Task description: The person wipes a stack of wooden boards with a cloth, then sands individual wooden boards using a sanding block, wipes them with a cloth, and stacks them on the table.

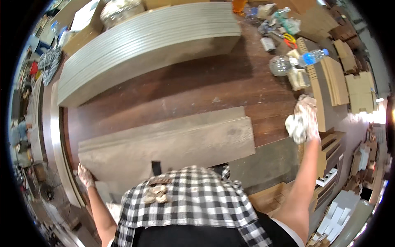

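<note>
A few long grey-brown flat panels (177, 142) lie stacked across the near part of the brown table, their edges slightly offset. At the stack's left end, my left hand (85, 176), in a pale thin glove, rests against the corner with its fingers stretched along the edge. Out to the right, beyond the panels' right end, my right hand (307, 113) wears a similar stained glove. Its fingers are closed on a crumpled white rag (297, 127) with dark smudges, held near the table's right edge.
Along the far side stands a long stack of grey metal strips (152, 35). Two plastic bottles (314, 57), red-and-yellow scissors (290, 41) and crumpled plastic (290, 24) sit at the far right. Cardboard pieces (360, 92) lie beyond the right edge. A metal rail (59, 152) runs down the left.
</note>
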Action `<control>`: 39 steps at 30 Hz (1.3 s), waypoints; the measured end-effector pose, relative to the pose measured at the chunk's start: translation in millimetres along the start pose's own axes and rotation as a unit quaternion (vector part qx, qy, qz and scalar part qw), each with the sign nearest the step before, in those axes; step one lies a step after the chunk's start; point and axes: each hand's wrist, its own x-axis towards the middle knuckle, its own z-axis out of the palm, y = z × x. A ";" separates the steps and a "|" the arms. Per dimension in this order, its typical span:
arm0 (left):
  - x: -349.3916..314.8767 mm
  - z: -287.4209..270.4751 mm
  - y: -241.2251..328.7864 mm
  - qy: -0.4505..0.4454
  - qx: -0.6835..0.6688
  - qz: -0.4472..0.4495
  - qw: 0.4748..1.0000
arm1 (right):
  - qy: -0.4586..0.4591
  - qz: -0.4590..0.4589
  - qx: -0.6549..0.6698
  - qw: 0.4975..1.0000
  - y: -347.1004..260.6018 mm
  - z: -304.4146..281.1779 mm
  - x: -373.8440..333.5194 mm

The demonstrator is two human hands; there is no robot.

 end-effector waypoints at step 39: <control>-56.2 4.9 145.8 0.200 -0.614 -0.308 0.698 | -0.163 -0.045 0.155 0.973 -25.4 69.2 34.7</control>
